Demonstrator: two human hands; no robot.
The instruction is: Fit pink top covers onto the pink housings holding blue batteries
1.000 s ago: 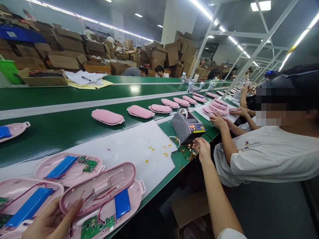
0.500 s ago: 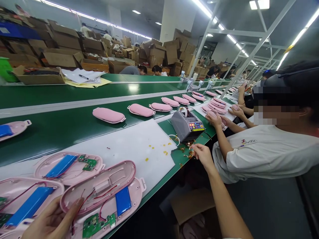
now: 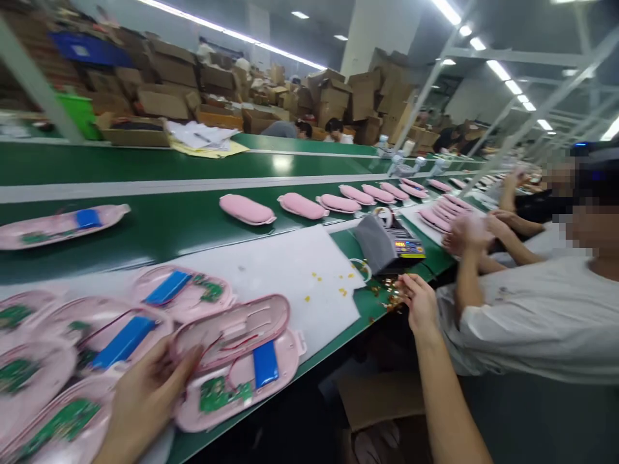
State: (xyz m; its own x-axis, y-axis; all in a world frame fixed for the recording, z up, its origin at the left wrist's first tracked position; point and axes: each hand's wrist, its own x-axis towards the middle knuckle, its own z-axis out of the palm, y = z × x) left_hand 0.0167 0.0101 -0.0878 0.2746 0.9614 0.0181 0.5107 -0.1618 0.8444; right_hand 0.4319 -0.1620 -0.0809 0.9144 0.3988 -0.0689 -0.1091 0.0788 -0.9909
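My left hand [image 3: 149,386] grips the near end of a pink oval shell half [image 3: 278,309], thumb on its inner side. Thin red wires run from this half, tilted above a second pink casing [image 3: 290,351] on the bench. In that lower casing are a blue battery pack [image 3: 265,364] and a green circuit board [image 3: 213,394]. At the bench edge my right hand [image 3: 420,303] has thumb and forefinger pinched over scattered amber tape pieces [image 3: 393,298]. Whatever lies between those fingertips is too small to make out. Just beyond stands a grey tape dispenser [image 3: 380,245].
More open pink casings [image 3: 120,348] with batteries and boards crowd the left. A white foam sheet [image 3: 261,264] with yellow tape bits covers the bench. Closed pink casings [image 3: 246,209] line the green belt. A co-worker's hands [image 3: 467,235] are at the right; an open carton [image 3: 382,403] sits below.
The view has swung left, so the bench appears further right and more casings show at left. My left hand still holds the shell half; my right hand stays by the tape pieces.
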